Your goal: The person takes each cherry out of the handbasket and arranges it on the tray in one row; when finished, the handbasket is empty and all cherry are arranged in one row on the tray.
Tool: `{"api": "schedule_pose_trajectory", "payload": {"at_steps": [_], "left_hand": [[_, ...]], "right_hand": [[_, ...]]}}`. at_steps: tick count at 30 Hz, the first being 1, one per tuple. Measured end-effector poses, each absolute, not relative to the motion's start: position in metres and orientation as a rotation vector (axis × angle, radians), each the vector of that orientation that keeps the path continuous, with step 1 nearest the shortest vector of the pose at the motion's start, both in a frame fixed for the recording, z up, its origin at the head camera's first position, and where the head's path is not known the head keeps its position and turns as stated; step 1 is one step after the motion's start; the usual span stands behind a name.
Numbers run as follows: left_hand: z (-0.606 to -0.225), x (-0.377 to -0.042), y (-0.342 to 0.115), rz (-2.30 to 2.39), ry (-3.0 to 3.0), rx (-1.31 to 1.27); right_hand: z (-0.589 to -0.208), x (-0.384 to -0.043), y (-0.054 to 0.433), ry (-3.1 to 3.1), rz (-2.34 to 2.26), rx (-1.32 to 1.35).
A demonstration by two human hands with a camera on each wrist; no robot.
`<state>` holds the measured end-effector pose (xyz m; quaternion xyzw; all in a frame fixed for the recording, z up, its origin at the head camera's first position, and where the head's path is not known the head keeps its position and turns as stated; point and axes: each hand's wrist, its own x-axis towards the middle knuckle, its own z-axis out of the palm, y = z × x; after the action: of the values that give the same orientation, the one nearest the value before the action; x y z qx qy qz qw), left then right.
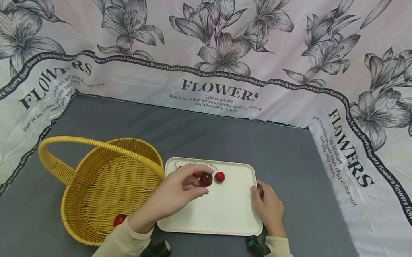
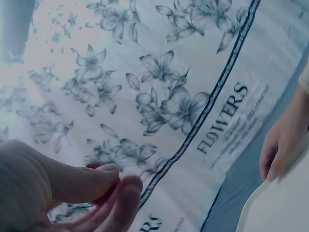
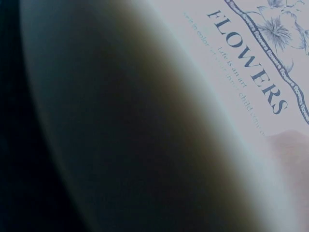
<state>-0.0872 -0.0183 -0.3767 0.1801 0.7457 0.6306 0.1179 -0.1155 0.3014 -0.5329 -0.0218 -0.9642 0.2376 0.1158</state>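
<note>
In the head view my left hand (image 1: 173, 190) is over the left part of a white tray (image 1: 228, 213), pinching a dark red cherry (image 1: 206, 179) between thumb and fingers. The left wrist view shows the same cherry (image 2: 105, 195) partly covered by the thumb. My right hand (image 1: 269, 208) grips the tray's right edge, thumb on the rim. Another red cherry (image 1: 219, 177) with a stem lies near the tray's far edge. More red fruit and stems show behind my left hand, mostly hidden by it. The right wrist view is largely blocked by a blurred pale shape.
A yellow wicker basket (image 1: 76, 191) with a tall handle stands left of the tray, close beside it. One red cherry (image 1: 119, 219) lies inside, near my left sleeve. A grey surface (image 1: 205, 132) lies beneath, bordered by flower-printed cloth (image 1: 219, 89).
</note>
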Motion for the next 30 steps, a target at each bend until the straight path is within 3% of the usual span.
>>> {"api": "schedule_pose_trajectory", "payload": {"at_steps": [11, 23, 30], "left_hand": [[-0.402, -0.113, 0.041, 1.593, 2.586, 0.543], [-0.452, -0.15, 0.083, 0.788, 3.052, 1.046], [-0.461, -0.152, 0.098, 0.459, 3.014, 1.085]], "right_hand": [[-0.53, -0.117, 0.302, -2.823, 0.712, -0.049], [-0.529, -0.116, 0.301, -2.837, 0.71, -0.077], [-0.532, -0.116, 0.303, -2.814, 0.699, -0.067]]}}
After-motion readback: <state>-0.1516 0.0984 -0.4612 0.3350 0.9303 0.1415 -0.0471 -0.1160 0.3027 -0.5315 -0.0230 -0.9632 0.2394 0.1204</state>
